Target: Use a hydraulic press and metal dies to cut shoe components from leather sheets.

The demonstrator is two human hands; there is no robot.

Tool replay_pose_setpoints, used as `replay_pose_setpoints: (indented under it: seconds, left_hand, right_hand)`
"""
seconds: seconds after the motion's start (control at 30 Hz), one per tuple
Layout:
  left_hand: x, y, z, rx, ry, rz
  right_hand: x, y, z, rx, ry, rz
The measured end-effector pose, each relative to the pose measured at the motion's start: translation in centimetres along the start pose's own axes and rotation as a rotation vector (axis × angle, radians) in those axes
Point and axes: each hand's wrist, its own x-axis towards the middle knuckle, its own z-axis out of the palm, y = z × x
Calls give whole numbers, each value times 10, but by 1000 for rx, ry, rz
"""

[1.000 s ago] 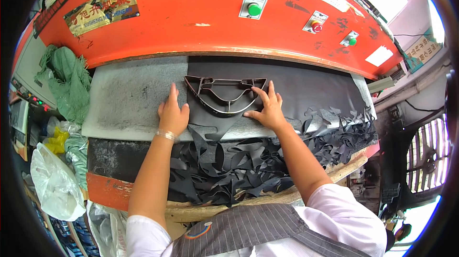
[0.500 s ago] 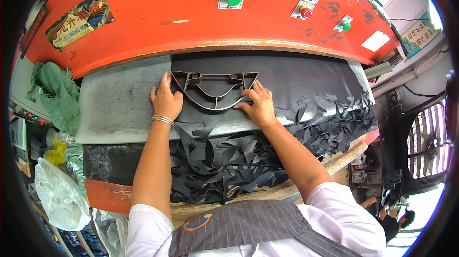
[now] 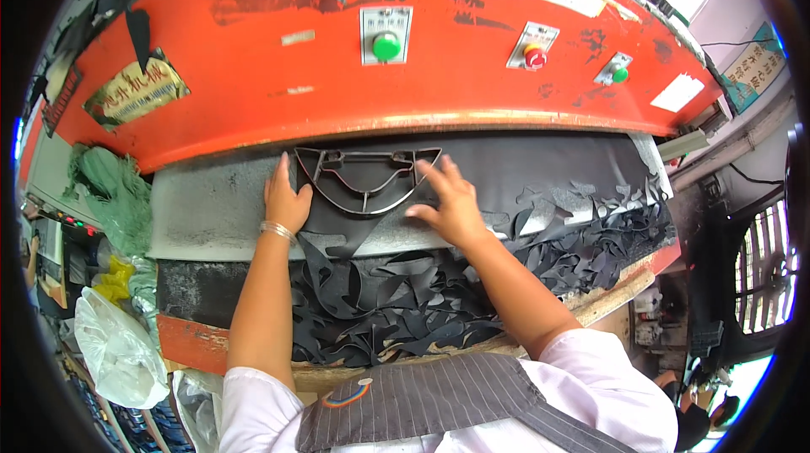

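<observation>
A metal cutting die [image 3: 367, 213], a half-round frame with a curved inner blade, lies on a black sheet of leather-like material [image 3: 548, 162]. At its left corner is my left hand [image 3: 287, 198], fingers stretched forward and thumb apart; whether the fingertips touch the metal I cannot tell. My right hand [image 3: 456, 207] hovers at the die's right side, fingers spread and holding nothing. Beneath the sheet is a pale, worn cutting board [image 3: 198, 213], bare on the left.
A red press beam [image 3: 278, 120] spans the far side, carrying a green button [image 3: 386, 46], a red knob [image 3: 535, 56] and another green button [image 3: 621, 75]. Curled black offcuts [image 3: 405, 288] cover the near edge. Plastic bags [image 3: 118, 347] hang at left; a person [image 3: 696, 426] is at lower right.
My right hand has loosened from the die's right side, its fingers spreading. The view has tilted up, so the press and board appear lower. The die stays on the sheet.
</observation>
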Motion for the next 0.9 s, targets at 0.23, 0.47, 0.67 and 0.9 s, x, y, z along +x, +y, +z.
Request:
replay_pose_setpoints:
  seconds: [0.23,0.47,0.67,0.9]
  left_hand:
    - [-39,113,-42,-476,51,111]
    - [-54,246,-103,-257,472,697]
    - [-120,235,-115,-123,74,549]
    - [-293,151,-90,-54,-385,259]
  right_hand:
    - [5,116,-162,770,1112,442]
    - [15,139,-244,248,1241,475]
    - [-93,120,-241,407,1049,197]
    - [-238,-10,-159,180,-64,-238]
